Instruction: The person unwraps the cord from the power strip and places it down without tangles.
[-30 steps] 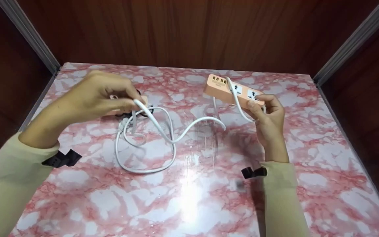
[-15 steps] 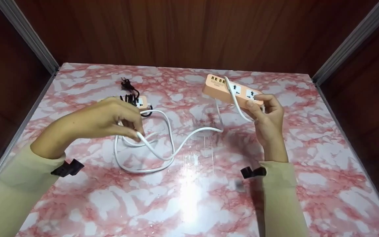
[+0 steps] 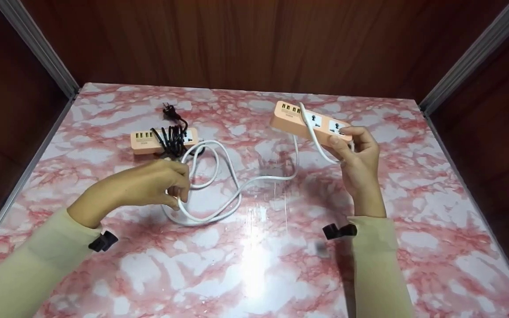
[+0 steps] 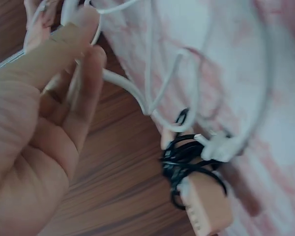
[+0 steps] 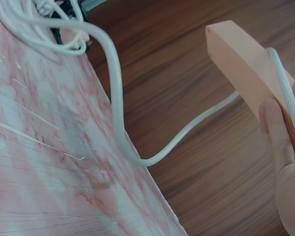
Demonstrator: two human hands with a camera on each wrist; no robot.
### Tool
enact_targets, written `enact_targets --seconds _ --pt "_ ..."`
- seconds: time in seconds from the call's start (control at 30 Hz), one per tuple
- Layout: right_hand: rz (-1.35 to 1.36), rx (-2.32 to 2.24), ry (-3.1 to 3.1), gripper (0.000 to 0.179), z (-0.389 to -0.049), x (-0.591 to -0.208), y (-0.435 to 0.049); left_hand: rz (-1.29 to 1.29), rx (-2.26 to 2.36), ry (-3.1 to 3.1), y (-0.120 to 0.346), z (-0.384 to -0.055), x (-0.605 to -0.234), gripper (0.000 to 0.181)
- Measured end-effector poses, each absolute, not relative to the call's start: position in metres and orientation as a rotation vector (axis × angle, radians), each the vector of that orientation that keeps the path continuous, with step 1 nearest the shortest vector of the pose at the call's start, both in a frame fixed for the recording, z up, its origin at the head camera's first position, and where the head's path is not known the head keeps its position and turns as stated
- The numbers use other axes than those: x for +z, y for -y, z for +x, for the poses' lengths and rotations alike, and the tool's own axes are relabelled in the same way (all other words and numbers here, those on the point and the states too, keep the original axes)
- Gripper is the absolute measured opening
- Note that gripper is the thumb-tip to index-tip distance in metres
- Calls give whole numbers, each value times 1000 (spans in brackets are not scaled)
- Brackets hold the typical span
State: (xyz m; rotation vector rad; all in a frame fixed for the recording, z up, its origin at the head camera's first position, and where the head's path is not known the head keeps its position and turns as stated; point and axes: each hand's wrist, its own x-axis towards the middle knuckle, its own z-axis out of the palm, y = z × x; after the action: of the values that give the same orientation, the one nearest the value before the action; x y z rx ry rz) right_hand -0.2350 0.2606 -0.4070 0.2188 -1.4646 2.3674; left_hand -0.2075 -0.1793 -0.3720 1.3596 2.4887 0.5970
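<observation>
Left hand (image 3: 148,184): at 9 o'clock from the worktop's (image 3: 307,282) middle, pinching the white cord (image 3: 272,178), shifted toward 6 o'clock.
Right hand (image 3: 362,163): holds the strip (image 3: 323,125) at 1 o'clock, almost unmoved, white cord across its top.
Second strip (image 3: 145,144): 10 o'clock, wound with black cord (image 3: 174,140), now unscreened.

back wall (image 3: 254,44): dark wood-grain | corner strips (image 3: 39,46): grey | tabletop (image 3: 449,221): pink-white marbled | glare (image 3: 254,265): bright, near front
</observation>
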Motion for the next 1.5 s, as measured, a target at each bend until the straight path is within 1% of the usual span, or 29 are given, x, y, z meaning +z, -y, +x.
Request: enact_targets --seconds 0.13,0.27,0.47,0.73,0.9,1.03,1.17,1.37,1.5 --pt "206 2365 1471 21 -235 -407 -260 1399 553 -2505 180 -206 -392 23" --pt "202 2362 1481 21 -236 -406 -260 1427 602 -2464 178 -203 -410 23" --pt "210 2359 1495 21 -236 -407 -260 1396 614 -2413 176 -202 -421 20" --pt "221 2361 1509 22 -236 -408 -258 1178 555 -2366 177 -203 -404 31" --pt "243 2360 1516 21 -236 -407 -258 1160 630 -2529 164 -209 -389 29" --pt "240 2352 1521 21 -234 -406 -258 1194 741 -2679 145 -212 -379 26" --pt "243 2354 1515 21 -234 -407 -258 1200 832 -2791 123 -213 -372 27" --pt "268 2358 1519 20 -235 -407 -259 1076 936 -2862 82 -205 -363 32" --pt "277 2356 1526 19 -236 -408 -260 1012 1018 -2858 51 -201 -367 32"
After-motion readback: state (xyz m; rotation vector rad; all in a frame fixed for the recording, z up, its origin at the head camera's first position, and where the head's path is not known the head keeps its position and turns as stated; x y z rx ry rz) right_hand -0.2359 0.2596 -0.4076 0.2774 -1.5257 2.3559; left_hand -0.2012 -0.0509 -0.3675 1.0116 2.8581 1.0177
